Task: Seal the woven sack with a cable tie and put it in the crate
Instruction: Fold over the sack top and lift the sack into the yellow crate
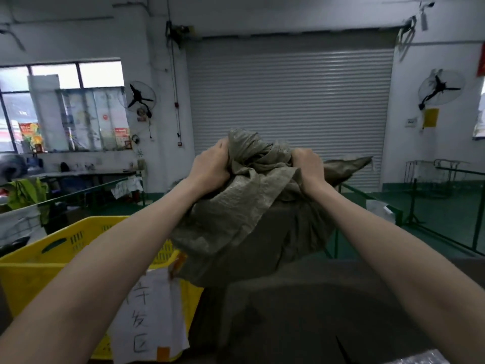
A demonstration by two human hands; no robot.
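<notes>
1. Step in hand: looks like the carry. The woven sack (252, 206) is held up in the air, right of the yellow crate (36, 261) and not inside it.
2. Left hand (210, 166) is clenched on the bunched sack mouth from the left. Right hand (307, 166) is clenched on it from the right. Gathered fabric stands up between them.
3. Cable tie: none visible. The neck is hidden under the fists and folds, so I can't tell whether it's sealed.
4. Sack body hangs below the hands, bulging, so it likely has contents; what's inside is not visible.
5. Crate: perforated walls, handle slot in the near wall, handwritten paper sheet (149, 319) hanging on its right end. Interior mostly hidden by the left forearm; contents unknown.
6. Next move, if tied: swing left, clear the rim, lower in. If not tied: set it down and free one hand for the tie.
</notes>
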